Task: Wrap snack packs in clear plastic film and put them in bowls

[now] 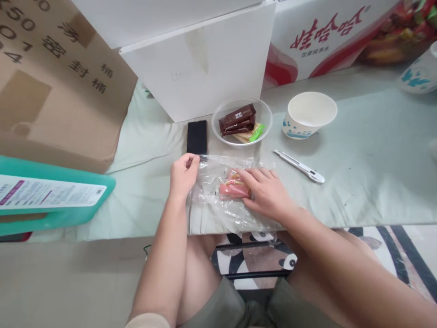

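A clear plastic bag (208, 182) lies spread on the cloth-covered table in front of me. My left hand (184, 175) pinches its upper left edge, close below a black phone (197, 136). Pink-wrapped snack packets (234, 190) rest on or inside the bag; I cannot tell which. Over their right side lies my right hand (268, 191), fingers spread and touching them from above. Beyond the bag, a clear plastic bowl (268, 119) holds several brown-wrapped bars (237, 119) and a green-and-yellow packet (254, 134).
A white utility knife (298, 166) lies right of the bag, near a paper tub (309, 114). Another paper tub (421, 75) stands at the far right. White boxes (211, 64) line the back. A cardboard box (64, 91) and a green container (99, 177) stand at left.
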Motion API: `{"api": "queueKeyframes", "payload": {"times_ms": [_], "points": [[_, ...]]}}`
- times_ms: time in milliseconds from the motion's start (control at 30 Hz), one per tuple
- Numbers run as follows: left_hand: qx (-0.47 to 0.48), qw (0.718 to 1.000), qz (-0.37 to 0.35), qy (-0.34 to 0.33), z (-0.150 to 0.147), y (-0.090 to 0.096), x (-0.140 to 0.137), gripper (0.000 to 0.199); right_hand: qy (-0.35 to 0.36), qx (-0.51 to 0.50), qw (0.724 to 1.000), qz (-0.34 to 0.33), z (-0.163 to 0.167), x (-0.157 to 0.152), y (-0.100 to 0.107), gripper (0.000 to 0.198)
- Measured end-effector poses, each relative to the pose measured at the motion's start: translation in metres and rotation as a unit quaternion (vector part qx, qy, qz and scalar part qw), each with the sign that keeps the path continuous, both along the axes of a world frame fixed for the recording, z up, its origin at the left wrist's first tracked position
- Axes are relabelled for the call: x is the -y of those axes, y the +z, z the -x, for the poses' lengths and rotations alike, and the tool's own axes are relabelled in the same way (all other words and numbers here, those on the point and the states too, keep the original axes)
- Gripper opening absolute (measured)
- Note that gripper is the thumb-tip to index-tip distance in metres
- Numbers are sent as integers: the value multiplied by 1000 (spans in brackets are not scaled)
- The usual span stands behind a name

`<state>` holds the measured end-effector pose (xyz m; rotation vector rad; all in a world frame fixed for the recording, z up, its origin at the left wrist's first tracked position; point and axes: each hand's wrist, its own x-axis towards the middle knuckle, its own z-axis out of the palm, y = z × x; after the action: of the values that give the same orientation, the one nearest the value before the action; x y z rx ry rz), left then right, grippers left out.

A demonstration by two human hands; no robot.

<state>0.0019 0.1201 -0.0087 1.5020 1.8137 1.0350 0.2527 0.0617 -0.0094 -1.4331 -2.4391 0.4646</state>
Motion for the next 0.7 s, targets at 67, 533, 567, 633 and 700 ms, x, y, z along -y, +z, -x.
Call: {"api": "queueKeyframes", "payload": {"times_ms": [67,533,567,633,700], "points": [[1,1000,1,1,2,-1,2,23,10,-4,1000,-9,-1,2,2,71],[-21,998,10,57,3,-8,-1,25,103,-68,991,-59,-11,6,-1,47],[-21,998,9,52,2,-8,-2,25,101,-63,992,-45,-11,6,0,49],[-20,999,8,47,1,-6,-2,25,97,-60,993,-17,-10,5,3,50],[-18,999,5,45,0,-3,-2,24,86,-63,994,5,-9,4,5,47]]}}
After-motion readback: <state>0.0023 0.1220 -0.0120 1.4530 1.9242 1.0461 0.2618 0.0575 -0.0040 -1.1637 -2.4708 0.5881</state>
